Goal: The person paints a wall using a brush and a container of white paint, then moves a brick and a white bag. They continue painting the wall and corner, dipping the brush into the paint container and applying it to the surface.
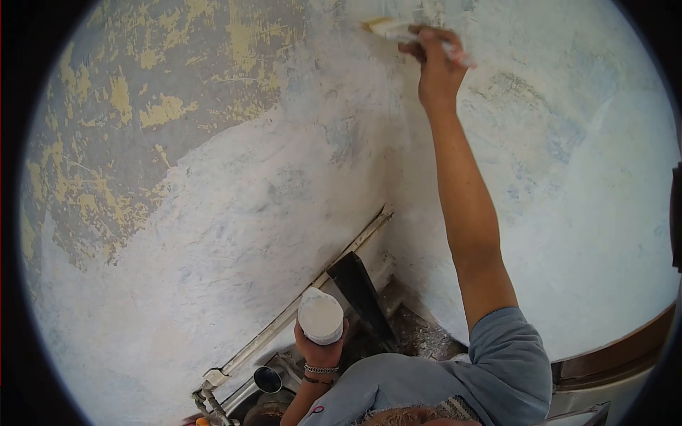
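Observation:
My right hand [439,60] is raised near the corner where two walls meet, its fingers closed round the handle of a paintbrush [387,28]. The bristles point left, at or close to the wall; hand and brush are slightly blurred. Lower down, my left hand [317,349] grips a cup of white paint [320,317] from below and the side. The paint's pale surface faces up, and white smears coat the cup's rim. The left wall [234,192] has a white-coated lower part and a grey upper part with yellowish patches. The right wall [568,177] is mostly whitish.
A pipe [284,316] runs slantwise along the left wall's foot to the corner. Beneath it are a dark board [362,295], debris [430,337] on the floor and a round dark-mouthed metal object [268,379]. A brown edge [618,355] lies at lower right.

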The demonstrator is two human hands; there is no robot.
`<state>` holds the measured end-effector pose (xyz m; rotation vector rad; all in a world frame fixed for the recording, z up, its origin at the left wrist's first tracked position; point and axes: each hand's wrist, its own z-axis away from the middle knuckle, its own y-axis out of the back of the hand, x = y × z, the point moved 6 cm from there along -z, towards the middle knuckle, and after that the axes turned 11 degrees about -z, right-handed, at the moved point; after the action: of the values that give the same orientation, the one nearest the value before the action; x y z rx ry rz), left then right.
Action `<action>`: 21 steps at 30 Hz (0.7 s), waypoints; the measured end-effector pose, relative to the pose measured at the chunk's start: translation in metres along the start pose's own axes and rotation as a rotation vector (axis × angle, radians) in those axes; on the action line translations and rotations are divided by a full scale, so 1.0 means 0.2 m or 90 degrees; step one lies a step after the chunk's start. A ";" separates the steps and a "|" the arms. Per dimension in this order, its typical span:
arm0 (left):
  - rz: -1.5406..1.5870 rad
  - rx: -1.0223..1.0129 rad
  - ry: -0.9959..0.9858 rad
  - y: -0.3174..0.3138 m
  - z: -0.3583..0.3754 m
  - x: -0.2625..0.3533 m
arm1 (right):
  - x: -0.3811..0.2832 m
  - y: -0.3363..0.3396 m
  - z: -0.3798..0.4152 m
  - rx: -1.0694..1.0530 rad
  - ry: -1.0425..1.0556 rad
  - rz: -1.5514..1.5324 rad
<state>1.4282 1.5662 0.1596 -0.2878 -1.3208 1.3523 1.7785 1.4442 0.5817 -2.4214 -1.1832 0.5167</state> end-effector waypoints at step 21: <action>-0.015 -0.041 0.000 -0.07 0.02 0.00 | 0.11 0.03 0.03 -0.505 -0.079 0.626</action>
<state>1.4328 1.5587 0.1725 -0.3155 -1.3658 1.2918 1.7923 1.4592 0.5690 -3.6536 -0.0889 0.5099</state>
